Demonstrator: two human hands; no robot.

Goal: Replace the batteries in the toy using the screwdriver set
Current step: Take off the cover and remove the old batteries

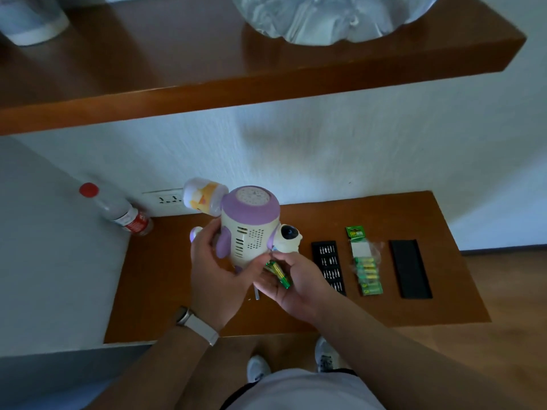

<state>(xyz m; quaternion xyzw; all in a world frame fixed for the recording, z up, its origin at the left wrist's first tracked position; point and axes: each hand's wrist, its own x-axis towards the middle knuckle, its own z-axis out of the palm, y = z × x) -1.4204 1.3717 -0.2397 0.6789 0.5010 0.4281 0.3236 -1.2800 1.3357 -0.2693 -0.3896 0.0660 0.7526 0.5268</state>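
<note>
A cream and purple toy (250,229) is held above the brown table (325,315), its vented side facing me. My left hand (214,272) grips the toy's lower body from the left. My right hand (291,281) holds green and yellow batteries (278,273) against the toy's underside. The black screwdriver bit tray (328,266) lies just right of my right hand. A green battery pack (365,263) lies beside it. A thin grey tool (257,293) pokes out under my hands.
A black lid (410,269) lies at the table's right. A clear bottle with a red cap (117,210) leans at the back left by a wall socket (165,199). A wooden shelf (236,69) overhangs the table. My shoes (324,355) show below.
</note>
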